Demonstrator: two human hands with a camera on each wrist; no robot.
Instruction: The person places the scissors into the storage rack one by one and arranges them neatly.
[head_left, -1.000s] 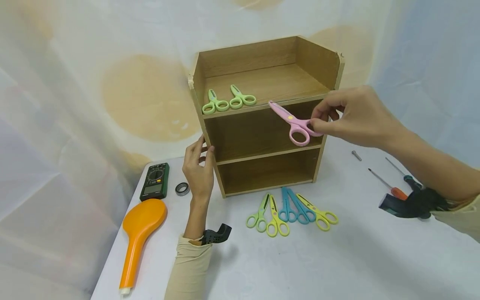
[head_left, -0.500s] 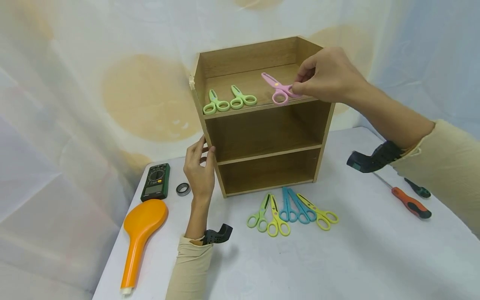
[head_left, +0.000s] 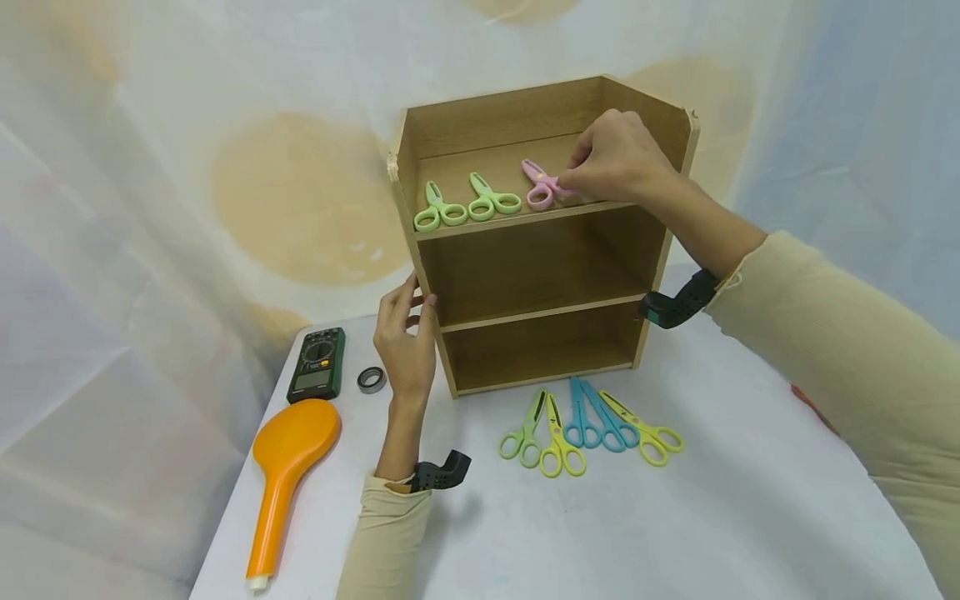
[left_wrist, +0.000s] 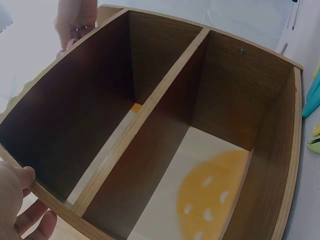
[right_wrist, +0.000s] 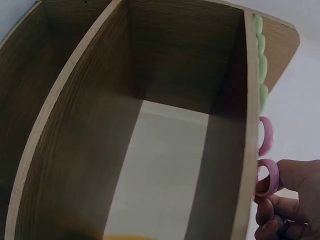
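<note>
Pink scissors [head_left: 537, 185] lie at the front of the top level of a wooden shelf [head_left: 540, 313]. My right hand [head_left: 618, 158] pinches one of their handle loops, and in the right wrist view the thumb and fingers [right_wrist: 292, 195] are at that pink loop, just past the board's edge. To their left, two pairs of light green scissors [head_left: 442, 208] lie on the same level. My left hand [head_left: 406, 346] holds the shelf's left side panel. In the left wrist view its thumb [left_wrist: 24, 176] rests on the panel's front edge, with other fingers outside.
Before the shelf lie green scissors [head_left: 523, 433], two yellow pairs and blue scissors [head_left: 581, 421]. At left are a multimeter [head_left: 318, 365], a ring bearing [head_left: 371, 380] and an orange paddle-shaped object [head_left: 288, 458]. My right sleeve mostly hides a red-orange handle [head_left: 813, 408].
My right hand has carried the pink scissors up and leftward from before the middle level onto the top level, beside the green pairs. The left hand stays at the side panel.
</note>
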